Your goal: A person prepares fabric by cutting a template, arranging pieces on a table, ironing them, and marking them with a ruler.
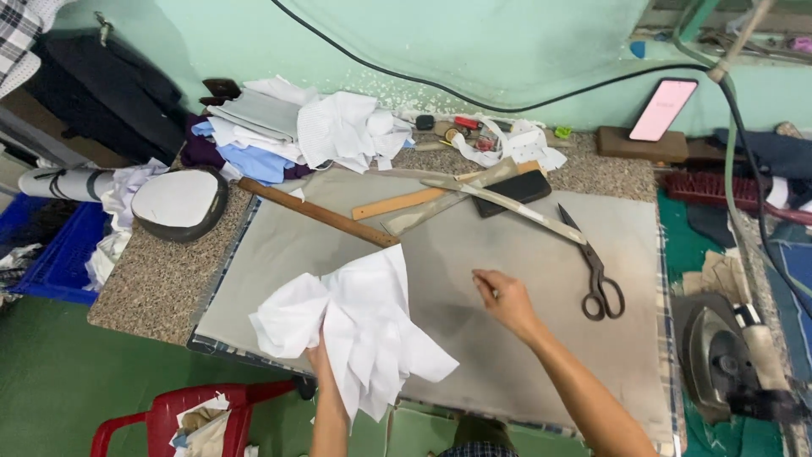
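Note:
My left hand (322, 362) holds up a bunch of white fabric pieces (355, 326) over the near edge of the grey padded work surface (524, 245); the cloth hides most of the hand. My right hand (506, 300) hovers just over the middle of the grey surface, fingers pinched together on something small that I cannot make out. Large black-handled scissors (594, 267) lie to the right of my right hand.
Wooden rulers and a stick (321, 213) lie across the far side of the surface. Folded clothes and white cloth (296, 127) pile up at the back. A phone with a pink screen (662, 110) leans on the wall. An iron (719, 355) sits at right, a red plastic stool (194, 415) below left.

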